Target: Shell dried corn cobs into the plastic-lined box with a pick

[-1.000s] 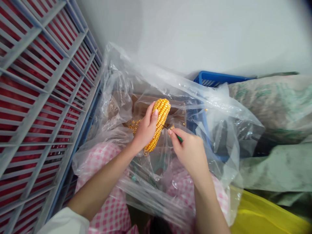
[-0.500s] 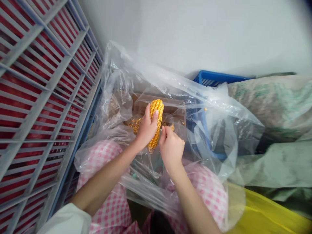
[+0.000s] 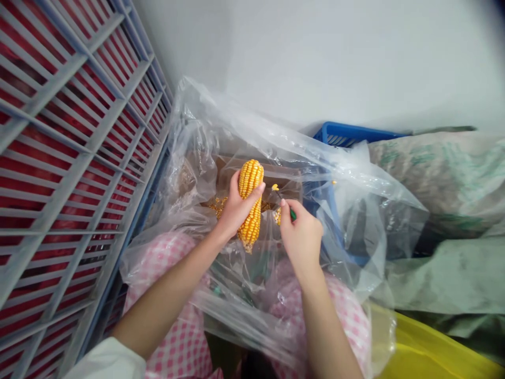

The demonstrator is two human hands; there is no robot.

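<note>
The left hand [image 3: 236,210] encloses the corn ear [image 3: 251,181] at the centre of the view, the ear's long axis running 12 to 6 o'clock. The right hand [image 3: 303,239], at the ear's 4 o'clock, pinches a green-handled tool [image 3: 293,214] whose thin shaft points toward 10 o'clock, clear of the ear. Caution: the left thumb lies across the ear's 3 o'clock side, just beside the tip; a slip under force could drive the point into it. Yellow bits [image 3: 275,187] at the tip may mask the point and spoil its placement. The ear is round and held by one hand, so off-centre pressure could roll it. A sudden flick could throw grain past the clear plastic [image 3: 195,126]. A downward overshoot toward 6 o'clock could puncture the film over the checked trousers [image 3: 177,326].
</note>
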